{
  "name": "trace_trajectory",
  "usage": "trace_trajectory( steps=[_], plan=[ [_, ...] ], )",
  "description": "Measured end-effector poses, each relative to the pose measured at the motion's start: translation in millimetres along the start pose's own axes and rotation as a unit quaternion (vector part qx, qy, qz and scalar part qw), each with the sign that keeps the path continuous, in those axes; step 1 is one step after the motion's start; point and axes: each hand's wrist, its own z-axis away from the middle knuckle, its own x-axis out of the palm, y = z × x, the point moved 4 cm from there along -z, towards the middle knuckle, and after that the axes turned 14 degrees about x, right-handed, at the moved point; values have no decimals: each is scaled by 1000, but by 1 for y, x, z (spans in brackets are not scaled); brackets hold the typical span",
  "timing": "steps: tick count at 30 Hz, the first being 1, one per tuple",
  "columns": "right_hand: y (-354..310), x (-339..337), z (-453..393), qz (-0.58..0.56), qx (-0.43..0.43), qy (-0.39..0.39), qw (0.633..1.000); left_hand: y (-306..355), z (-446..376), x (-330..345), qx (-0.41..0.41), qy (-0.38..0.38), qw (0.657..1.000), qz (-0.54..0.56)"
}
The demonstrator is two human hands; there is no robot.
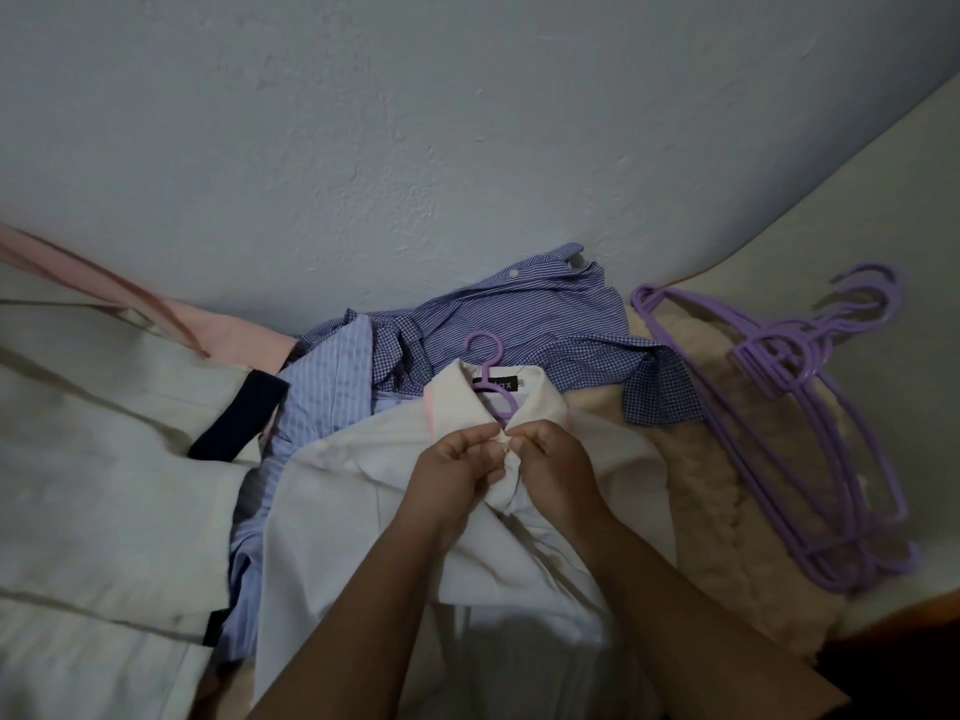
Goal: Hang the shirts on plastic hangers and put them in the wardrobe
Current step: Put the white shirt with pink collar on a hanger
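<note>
Hands (506, 459) hiding button, hanger (488, 376) mostly covered

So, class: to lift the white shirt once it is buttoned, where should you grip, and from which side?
Grip the purple hanger hook from above: it pokes out of the white shirt's collar, free of cloth, and lifts the whole shirt.
</note>
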Motion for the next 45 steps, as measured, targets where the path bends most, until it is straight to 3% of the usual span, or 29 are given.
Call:
trace_trajectory(
  steps=[5,9,11,15,22,25,27,29,32,37,40,43,45],
  plan=[
    [3,1,4,31,-28,-2,999,-5,-2,-4,-12,62,996,60],
    [7,2,6,138,-47,17,989,0,0,-2,8,128,991,36],
    [6,0,6,168,-59,26,984,3,1,-4,30,153,988,-3],
    [-5,-8,4,131,-33,54,989,20,-3,-11,117,158,962,-190],
    [-41,-13,-14,142,-100,124,977,62,-22,6,231,113,868,-426],
    [-53,-12,-29,180,-166,178,953,75,-37,8,304,128,788,-520],
    [-60,-10,-42,244,-215,216,920,79,-52,9,298,113,743,-589],
    [-62,-1,-63,396,-162,168,888,78,-69,8,276,68,721,-631],
    [-62,7,-88,547,-88,92,827,68,-86,1,232,-13,732,-641],
    [-65,13,-101,575,-51,71,814,58,-91,-7,221,-42,789,-572],
    [-76,3,-94,517,-44,75,851,71,-86,-9,258,-20,812,-523],
    [-95,-15,-78,379,-62,94,919,97,-67,-1,305,-3,812,-498],
    [-109,-24,-62,285,-79,68,953,120,-49,8,347,9,811,-471]
  ],
)
